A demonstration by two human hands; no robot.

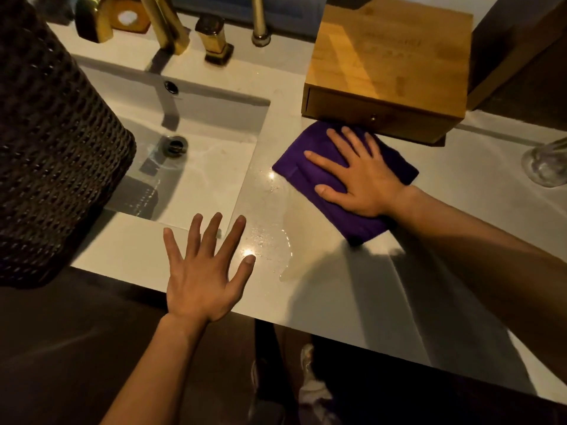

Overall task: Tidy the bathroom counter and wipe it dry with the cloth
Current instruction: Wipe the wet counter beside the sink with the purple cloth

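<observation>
Head view, looking down on the white surface [337,302]. Landmark: the sink [196,167].

Right hand [365,176]: flat, palm down, fingers spread, pressed on the purple cloth [325,191]. Grip apart, nothing clamped; the cloth lies under the palm only. Cloth is folded, lying on the surface right of the sink, its far corner touching or just under the front edge of the wooden drawer box [389,69].

Left hand [202,274]: fingers splayed, grip apart, empty, at the near right corner of the sink. Whether it rests on the surface or hovers above it cannot be told from this angle.

Water film and droplets [270,240] on the surface just right of the sink's near corner, between the two hands.

Dark woven basket [52,142] overlaps the sink's left side. Gold faucet [165,23] behind the sink. Clear glass item [546,164] far right of the sink, partly cut off.
</observation>
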